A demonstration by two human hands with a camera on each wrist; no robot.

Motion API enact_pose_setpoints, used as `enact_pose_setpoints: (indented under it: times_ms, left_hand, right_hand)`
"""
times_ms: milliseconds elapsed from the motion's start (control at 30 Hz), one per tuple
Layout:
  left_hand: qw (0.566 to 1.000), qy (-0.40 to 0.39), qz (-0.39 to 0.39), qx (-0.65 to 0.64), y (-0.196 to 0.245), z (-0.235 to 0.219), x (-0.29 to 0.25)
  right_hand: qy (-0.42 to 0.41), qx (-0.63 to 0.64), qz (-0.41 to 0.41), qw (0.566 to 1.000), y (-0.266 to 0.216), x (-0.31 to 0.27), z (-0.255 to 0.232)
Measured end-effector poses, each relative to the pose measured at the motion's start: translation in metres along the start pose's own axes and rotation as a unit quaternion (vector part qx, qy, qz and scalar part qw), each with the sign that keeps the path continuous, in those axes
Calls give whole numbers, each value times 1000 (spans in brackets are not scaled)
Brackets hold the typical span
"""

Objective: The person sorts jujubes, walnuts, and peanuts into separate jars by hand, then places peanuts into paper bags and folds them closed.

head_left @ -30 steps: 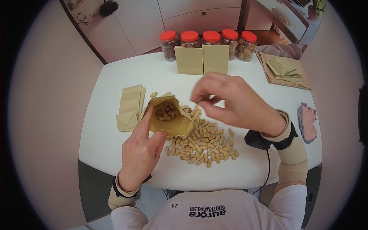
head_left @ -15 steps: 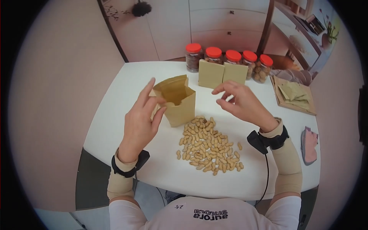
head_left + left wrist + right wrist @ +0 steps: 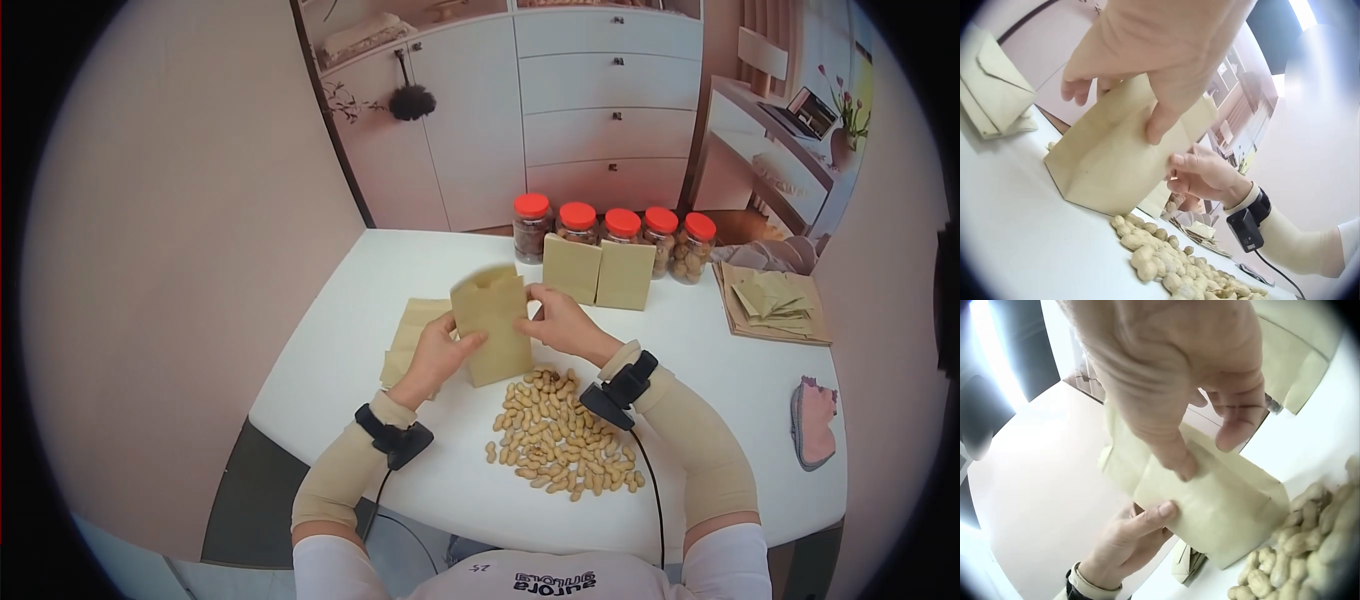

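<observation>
1. Main thing: paper bag [image 3: 497, 350], held roughly upright between both hands, just behind the peanuts [image 3: 565, 440]. Base is on or barely above the surface [image 3: 325, 335]; can't tell which.
2. The left grip [image 3: 438, 357] is clamped on the bag's left side: thumb pressed to the near face, fingers round behind. Probably keeps the thin wall from caving.
3. The right grip [image 3: 565, 325] is pinched at the right side edge, thumb on the face, fingertips at the edge. With the other hand opposite, this likely squares the bag and stops it tipping.
4. Peanuts lie loose in a wide, shallow heap on the near side, presumably for easy reach.
5. Two upright bags [image 3: 571, 270] stand side by side before the red-lidded jars [image 3: 532, 232], perhaps parked clear of the working area. Flat packets [image 3: 415, 325] lie left of the held bag, likely within reach as spares; a paper stack [image 3: 770, 305] sits far right.
6. Materials: bag is tan paper, matte, boxy, creased, rim blurred; contents hidden. Peanuts have pale, rough, waisted shells. Jars look see-through and rounded, with smooth lids. Surface is white and smooth.
</observation>
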State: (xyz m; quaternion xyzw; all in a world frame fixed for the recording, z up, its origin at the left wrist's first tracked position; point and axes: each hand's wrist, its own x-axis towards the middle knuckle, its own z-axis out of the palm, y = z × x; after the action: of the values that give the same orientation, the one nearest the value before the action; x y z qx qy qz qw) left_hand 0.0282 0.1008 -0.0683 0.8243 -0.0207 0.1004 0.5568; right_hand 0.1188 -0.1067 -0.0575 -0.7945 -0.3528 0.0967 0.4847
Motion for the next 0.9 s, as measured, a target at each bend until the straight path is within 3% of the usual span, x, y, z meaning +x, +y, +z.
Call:
enact_pose_setpoints:
  times_ms: [33,67,133,233,267,367,467,600,667,700,767,800,867,900]
  left_hand:
    - [998,-7,-58,-11,11,-2,4]
    - [998,-3,-54,-12,19,-4,8]
    - [996,22,26,-82,32,-7,14]
    - [996,24,72,-43,50,-14,16]
    - [996,26,73,-45,50,-13,15]
    - [997,0,75,-29,38,-8,12]
    - [994,-33,87,63,9,-3,8]
    - [994,-14,102,46,-3,-11,11]
    - [987,-27,14,-156,0,-16,18]
    - [988,-34,14,-153,2,-15,20]
    - [991,8,-66,-115,20,-9,18]
    - [992,-1,-64,-110,15,-8,22]
    - [991,-72,-78,75,1,-5,28]
    - [990,-87,-69,81,-1,-4,28]
  right_hand:
    - [-9,41,20,999,-6,4,-2]
    - [38,33,-45,998,-12,2,-1]
    - [61,26,-66,996,-26,3,-10]
    - [110,19,-108,988,-46,-1,-21]
    - [139,19,-133,981,-49,-2,-23]
    - [118,6,-112,987,-34,-5,-18]
    - [109,-59,-112,986,-8,-14,-9]
    - [115,-54,-105,986,-8,-25,-10]
    - [106,-123,-93,982,-8,-28,-10]
    - [112,-120,-90,982,-7,-30,-9]
    - [75,-220,-40,972,-5,-34,-6]
    - [85,-217,-35,972,-2,-34,-3]
    - [59,-215,-26,974,8,-31,4]
    - [75,-214,-18,974,12,-28,7]
